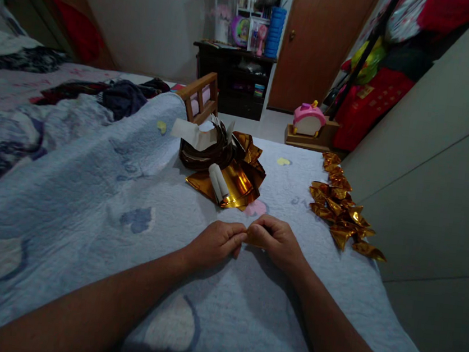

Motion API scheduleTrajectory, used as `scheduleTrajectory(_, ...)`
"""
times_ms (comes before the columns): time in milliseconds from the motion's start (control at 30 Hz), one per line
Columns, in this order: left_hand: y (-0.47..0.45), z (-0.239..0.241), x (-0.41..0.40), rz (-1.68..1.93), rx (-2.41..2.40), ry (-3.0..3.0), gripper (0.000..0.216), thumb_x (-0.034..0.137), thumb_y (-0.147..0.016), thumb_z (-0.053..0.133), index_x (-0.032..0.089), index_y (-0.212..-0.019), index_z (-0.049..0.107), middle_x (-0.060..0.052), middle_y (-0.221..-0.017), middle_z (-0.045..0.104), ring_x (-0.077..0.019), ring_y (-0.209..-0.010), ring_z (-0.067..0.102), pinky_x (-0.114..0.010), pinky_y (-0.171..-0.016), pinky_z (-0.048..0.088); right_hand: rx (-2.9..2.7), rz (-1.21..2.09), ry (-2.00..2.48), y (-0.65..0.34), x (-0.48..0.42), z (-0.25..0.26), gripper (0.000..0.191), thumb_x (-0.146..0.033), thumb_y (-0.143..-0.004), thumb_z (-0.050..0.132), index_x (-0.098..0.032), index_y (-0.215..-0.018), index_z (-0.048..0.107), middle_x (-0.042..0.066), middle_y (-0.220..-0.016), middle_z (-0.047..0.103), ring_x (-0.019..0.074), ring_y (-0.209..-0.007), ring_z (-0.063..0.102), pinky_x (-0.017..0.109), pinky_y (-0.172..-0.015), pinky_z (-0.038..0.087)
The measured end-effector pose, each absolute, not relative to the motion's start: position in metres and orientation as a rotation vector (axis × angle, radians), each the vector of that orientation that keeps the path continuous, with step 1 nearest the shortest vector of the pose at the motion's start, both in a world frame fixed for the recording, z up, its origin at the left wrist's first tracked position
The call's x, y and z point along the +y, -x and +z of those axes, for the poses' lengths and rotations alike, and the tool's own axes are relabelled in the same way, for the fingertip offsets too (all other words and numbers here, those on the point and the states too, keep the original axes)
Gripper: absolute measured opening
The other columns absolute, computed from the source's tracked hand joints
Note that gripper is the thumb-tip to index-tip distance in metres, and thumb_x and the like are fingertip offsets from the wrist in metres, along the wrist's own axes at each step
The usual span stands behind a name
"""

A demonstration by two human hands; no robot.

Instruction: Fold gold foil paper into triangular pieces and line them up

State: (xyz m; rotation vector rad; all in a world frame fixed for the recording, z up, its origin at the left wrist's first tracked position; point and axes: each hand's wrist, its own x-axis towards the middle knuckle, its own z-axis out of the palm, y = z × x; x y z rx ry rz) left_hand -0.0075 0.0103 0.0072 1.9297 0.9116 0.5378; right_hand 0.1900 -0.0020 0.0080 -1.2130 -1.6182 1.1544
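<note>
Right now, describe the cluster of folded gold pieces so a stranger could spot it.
On the pale blue bedspread, look along the right edge. The cluster of folded gold pieces forms a ragged line there: small, pointed shapes, unlike the broader gold sheets heaped farther left.

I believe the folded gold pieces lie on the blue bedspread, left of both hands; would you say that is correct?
Not quite: the head view shows the folded gold pieces on the blue bedspread to the right of the left hand and the right hand, not left.
</note>
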Motion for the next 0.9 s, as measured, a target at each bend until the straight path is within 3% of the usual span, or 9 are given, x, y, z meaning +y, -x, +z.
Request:
scheduleTrajectory(333, 0.008, 0.004, 0.012, 0.667, 0.889, -1.743, 0.032, 0.038, -0.100, 0.046, 0.017, -0.079, 0.060, 0.003, -0.060, 0.058, -0.0117, -0.056, 0.053, -0.024, -0.061, 0.040, -1.558, 1.340, 1.156, -0.190, -0.002, 0.005, 0.022, -0.039, -0.083, 0.070, -0.019, -0.091, 0.065, 0.001, -0.081, 0.063, 0.0152, -0.072, 0.056, 0.030, -0.067, 0.043)
scheduleTrajectory(433, 0.007, 0.002, 0.013, 0.734, 0.896, -1.594, 0.028, 0.039, -0.100, 0.047, 0.016, -0.094, 0.062, 0.004, -0.058, 0.055, -0.0108, -0.052, 0.050, -0.023, -0.058, 0.039, -1.544, 1.315, 1.090, -0.190, -0.001, 0.001, 0.026, -0.030, -0.083, 0.067, -0.022, -0.106, 0.060, 0.001, -0.090, 0.065, 0.0159, -0.077, 0.060, 0.030, -0.071, 0.044)
scheduleTrajectory(533, 0.006, 0.001, 0.013, 0.766, 0.902, -1.499, 0.030, 0.038, -0.099, 0.049, 0.016, -0.117, 0.056, 0.006, -0.057, 0.055, -0.0108, -0.050, 0.048, -0.023, -0.056, 0.037, -1.552, 1.282, 1.077, -0.190, -0.001, -0.002, 0.032, -0.026, -0.084, 0.064, -0.025, -0.115, 0.056, -0.004, -0.077, 0.059, 0.0134, -0.066, 0.054, 0.027, -0.063, 0.040)
scheduleTrajectory(600, 0.006, 0.001, 0.012, 0.768, 0.903, -1.471, 0.033, 0.037, -0.099, 0.050, 0.017, -0.124, 0.050, 0.007, -0.057, 0.056, -0.0109, -0.050, 0.048, -0.022, -0.055, 0.037, -1.561, 1.270, 1.078, -0.190, 0.000, -0.004, 0.031, -0.026, -0.084, 0.063, -0.026, -0.115, 0.056, -0.005, -0.077, 0.059, 0.0134, -0.065, 0.053, 0.027, -0.062, 0.040)
scheduleTrajectory(767, 0.007, 0.000, 0.011, 0.817, 0.905, -1.488, 0.035, 0.036, -0.098, 0.052, 0.019, -0.128, 0.047, 0.007, -0.062, 0.057, -0.0116, -0.057, 0.051, -0.023, -0.060, 0.040, -1.506, 1.261, 1.037, -0.186, 0.000, -0.005, 0.027, -0.026, -0.082, 0.066, -0.027, -0.108, 0.057, 0.002, -0.104, 0.067, 0.0184, -0.090, 0.064, 0.032, -0.077, 0.047)
scheduleTrajectory(900, 0.007, -0.001, 0.012, 0.839, 0.946, -1.538, 0.032, 0.035, -0.098, 0.053, 0.018, -0.125, 0.051, 0.004, -0.069, 0.062, -0.0126, -0.062, 0.055, -0.024, -0.063, 0.041, -1.457, 1.273, 1.038, -0.186, 0.000, -0.003, 0.026, -0.025, -0.081, 0.066, -0.025, -0.106, 0.059, 0.001, -0.100, 0.067, 0.0176, -0.087, 0.063, 0.032, -0.077, 0.046)
